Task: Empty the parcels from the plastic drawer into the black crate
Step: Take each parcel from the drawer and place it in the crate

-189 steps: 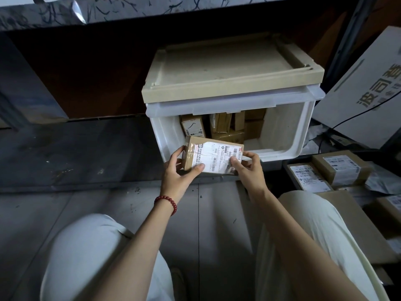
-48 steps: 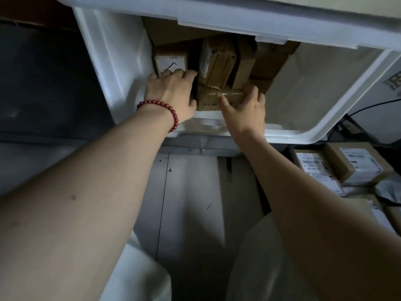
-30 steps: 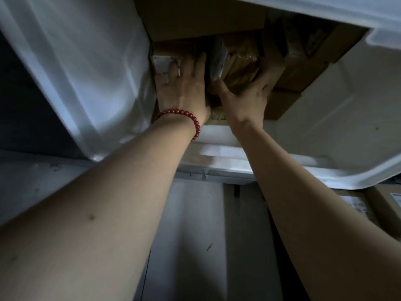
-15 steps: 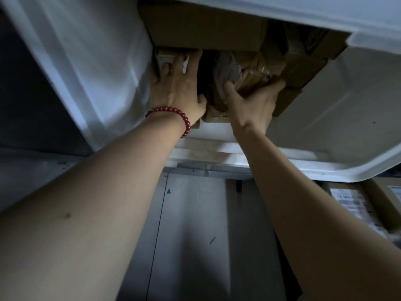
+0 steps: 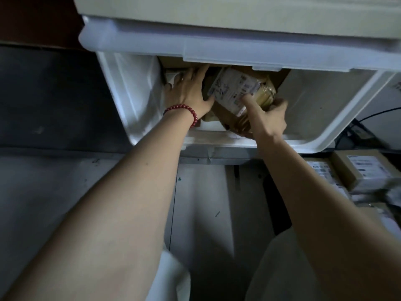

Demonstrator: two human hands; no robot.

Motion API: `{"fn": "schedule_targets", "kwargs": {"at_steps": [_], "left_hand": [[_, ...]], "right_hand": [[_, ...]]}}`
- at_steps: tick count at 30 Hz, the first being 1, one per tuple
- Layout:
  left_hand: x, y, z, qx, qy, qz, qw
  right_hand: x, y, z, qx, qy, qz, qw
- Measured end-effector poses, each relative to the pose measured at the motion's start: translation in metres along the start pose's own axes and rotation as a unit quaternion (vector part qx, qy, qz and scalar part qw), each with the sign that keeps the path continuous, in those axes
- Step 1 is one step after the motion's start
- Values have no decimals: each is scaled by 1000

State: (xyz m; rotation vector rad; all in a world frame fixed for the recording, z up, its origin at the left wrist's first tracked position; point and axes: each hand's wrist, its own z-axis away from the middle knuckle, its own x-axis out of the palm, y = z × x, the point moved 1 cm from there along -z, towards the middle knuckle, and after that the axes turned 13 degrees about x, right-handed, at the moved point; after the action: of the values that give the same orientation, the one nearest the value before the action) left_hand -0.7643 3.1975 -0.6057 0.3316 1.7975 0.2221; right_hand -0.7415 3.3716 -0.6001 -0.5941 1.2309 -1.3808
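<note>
Both my hands reach into the white plastic drawer [image 5: 138, 92]. My right hand [image 5: 268, 118] grips a taped brown parcel with a white label [image 5: 236, 90], thumb on the label and fingers curled under its far side. My left hand [image 5: 191, 92], with a red bead bracelet at the wrist, lies with fingers spread against another parcel [image 5: 173, 77] at the drawer's left back; whether its fingers curl round it is hidden. More brown parcels [image 5: 230, 118] sit under and behind both hands. The black crate's own wall is not visible.
Labelled cardboard parcels [image 5: 364, 170] are piled low at the right. A black cable [image 5: 355, 127] runs beside the drawer's right corner. Grey floor boards [image 5: 212, 203] lie below the drawer, between my knees. A beige lid [image 5: 217, 11] tops the drawer.
My right hand has drawn the labelled parcel forward and tilted its label into view. The view has pulled back from the drawer. My left hand stays on the left parcel.
</note>
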Motion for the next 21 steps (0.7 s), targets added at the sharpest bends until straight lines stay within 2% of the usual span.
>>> {"fn": "schedule_targets", "kwargs": {"at_steps": [4,10,15,21], "left_hand": [[-10,12,-6,-1,-23,18,1000],[-19,34,22,-26,-34,88,995],[-25,42,49,-38,-21,196,980],[-39,45,88,-49,-8,262,964]], "right_hand": [[-30,11,16,43,-37,-46,997],[-62,15,25,36,-86,-49,994],[-71,20,37,56,-166,-81,981],[-73,22,57,60,-226,-74,970]]}}
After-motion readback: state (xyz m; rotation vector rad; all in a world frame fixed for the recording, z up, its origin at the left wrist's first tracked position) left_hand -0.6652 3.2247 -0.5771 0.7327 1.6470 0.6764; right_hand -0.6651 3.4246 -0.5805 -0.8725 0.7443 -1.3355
